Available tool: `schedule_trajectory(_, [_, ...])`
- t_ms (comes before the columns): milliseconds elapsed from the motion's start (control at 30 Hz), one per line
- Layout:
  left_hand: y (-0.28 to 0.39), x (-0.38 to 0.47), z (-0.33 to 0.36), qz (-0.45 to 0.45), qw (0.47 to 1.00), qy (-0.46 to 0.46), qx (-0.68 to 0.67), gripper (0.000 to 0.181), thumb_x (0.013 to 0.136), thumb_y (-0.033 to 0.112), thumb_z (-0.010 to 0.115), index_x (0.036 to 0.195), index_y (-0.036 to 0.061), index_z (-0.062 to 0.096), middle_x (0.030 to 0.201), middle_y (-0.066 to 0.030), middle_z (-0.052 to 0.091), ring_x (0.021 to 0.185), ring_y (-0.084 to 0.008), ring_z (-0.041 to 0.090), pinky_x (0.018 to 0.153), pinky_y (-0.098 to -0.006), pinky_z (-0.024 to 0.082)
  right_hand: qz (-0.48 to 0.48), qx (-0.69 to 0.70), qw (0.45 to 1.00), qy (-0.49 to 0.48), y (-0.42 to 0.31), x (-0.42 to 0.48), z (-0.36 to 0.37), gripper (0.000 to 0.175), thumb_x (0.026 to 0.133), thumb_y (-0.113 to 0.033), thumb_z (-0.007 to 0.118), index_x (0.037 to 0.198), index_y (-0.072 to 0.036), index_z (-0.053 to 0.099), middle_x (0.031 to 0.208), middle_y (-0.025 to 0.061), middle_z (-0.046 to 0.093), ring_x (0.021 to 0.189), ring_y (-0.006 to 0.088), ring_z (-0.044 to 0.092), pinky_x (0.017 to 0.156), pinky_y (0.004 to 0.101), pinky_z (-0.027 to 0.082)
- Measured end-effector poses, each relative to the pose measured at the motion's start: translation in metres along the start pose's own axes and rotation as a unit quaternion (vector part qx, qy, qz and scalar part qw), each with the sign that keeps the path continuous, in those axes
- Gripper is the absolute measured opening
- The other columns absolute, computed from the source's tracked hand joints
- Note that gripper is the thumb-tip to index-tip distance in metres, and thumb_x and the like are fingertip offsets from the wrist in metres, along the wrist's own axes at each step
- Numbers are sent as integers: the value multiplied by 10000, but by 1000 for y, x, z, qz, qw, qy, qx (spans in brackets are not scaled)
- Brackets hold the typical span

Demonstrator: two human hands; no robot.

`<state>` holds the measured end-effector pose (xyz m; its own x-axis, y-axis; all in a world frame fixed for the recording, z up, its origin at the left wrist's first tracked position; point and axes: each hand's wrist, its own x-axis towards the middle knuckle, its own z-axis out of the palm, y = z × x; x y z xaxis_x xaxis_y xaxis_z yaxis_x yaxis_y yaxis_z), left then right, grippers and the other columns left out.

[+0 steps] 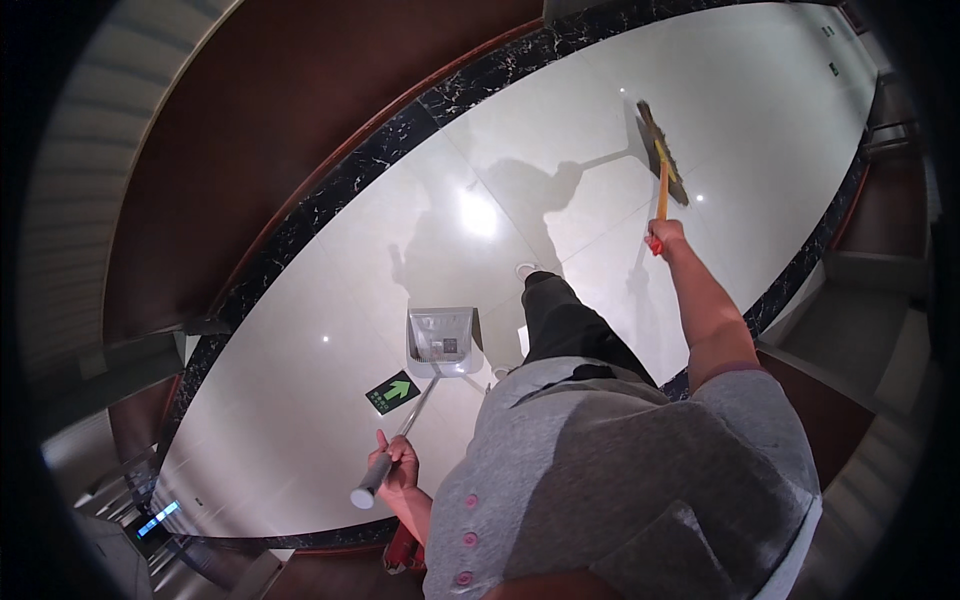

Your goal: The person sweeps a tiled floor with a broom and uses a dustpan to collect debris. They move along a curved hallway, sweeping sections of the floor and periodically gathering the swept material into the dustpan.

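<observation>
My left hand [396,463] grips the grey handle [373,478] of a long-handled dustpan. The grey plastic dustpan [441,337] is at the far end of its thin metal pole, just left of my feet, and its tray bears a label. Out to the right, my right hand [664,232] is closed around the orange handle [662,191] of a broom. The broom's dark bristle head [667,154] lies above that hand in the picture, over the pale floor, with a yellow part at its middle. Whether the bristles touch the floor I cannot tell.
A green-arrow exit sign [393,391] is set on the glossy tiled floor [360,277] beside the dustpan pole. Black marbled edging [360,176] borders the floor below dark red-brown wall panels [247,127]. A red object [403,551] sits by the lower wall, partly hidden by my arm.
</observation>
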<state>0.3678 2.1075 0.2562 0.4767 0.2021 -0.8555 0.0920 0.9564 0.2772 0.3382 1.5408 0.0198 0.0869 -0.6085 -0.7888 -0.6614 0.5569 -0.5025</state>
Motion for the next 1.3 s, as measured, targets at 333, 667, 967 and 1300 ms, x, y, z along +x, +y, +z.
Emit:
schedule_trajectory(333, [-105,9,100,-64,997,43,20,406,703,-36,456,1092,73,413,806,-154,342,584,-179,389,464,-237,362,-67,-300,949,-67,-88,125,51,138,690,-42,468,744,68,532,580,157,553,490,237,587,367,307,460])
schedule_trajectory(667, [-127,18,112,-81,997,18,1,468,668,-64,470,1111,77,415,819,-146,341,606,-165,373,467,-231,349,-39,-283,899,-332,-32,-27,120,167,702,-92,489,644,63,507,498,164,521,358,232,518,293,335,406])
schedule_trajectory(967, [-63,-22,64,-51,994,46,-89,437,649,-61,476,1065,74,489,839,-126,349,602,-151,356,462,-228,321,3,-324,804,-498,-51,-137,118,130,654,-66,520,750,4,465,573,60,477,392,128,488,348,241,409])
schedule_trajectory(1300, [26,-25,-30,-54,983,-3,-173,298,698,-45,471,996,-20,465,688,-71,327,584,-152,347,467,-231,310,-135,-374,850,-344,-15,-187,93,284,651,-13,468,932,25,490,648,121,518,424,202,539,356,302,452])
